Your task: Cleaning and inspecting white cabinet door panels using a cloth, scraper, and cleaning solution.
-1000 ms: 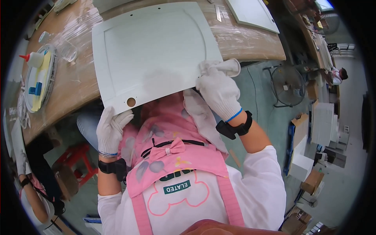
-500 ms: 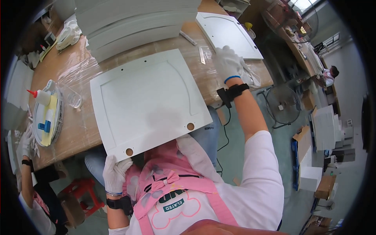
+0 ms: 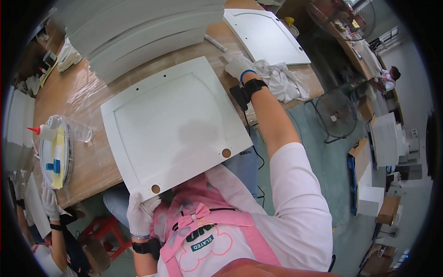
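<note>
Panel (image 3: 175,124), head view: white, recessed outline on its face, lying on the near side of the worktop (image 3: 90,161), its near edge jutting past the worktop's edge over the lap. Left hand (image 3: 140,210), gloved, grips its near left corner. Right hand (image 3: 240,67), also gloved, is off the panel, beyond its far right edge, beside a crumpled white cloth (image 3: 281,83); a flat metal strip (image 3: 224,59) pokes out at its fingertips, can't make out if it's gripped or just touched

Progress, my read: recess, two round holes along the near edge and two small dark ones near the far edge are all in, so this looks like a made piece mid-handling. It lies apart from the tall stack (image 3: 138,39) and from the second panel (image 3: 272,39) at the far right. Cloth lies loose, off the panel; whether its face has been wiped or checked doesn't show. How many remain: can't count the stack from here
</note>
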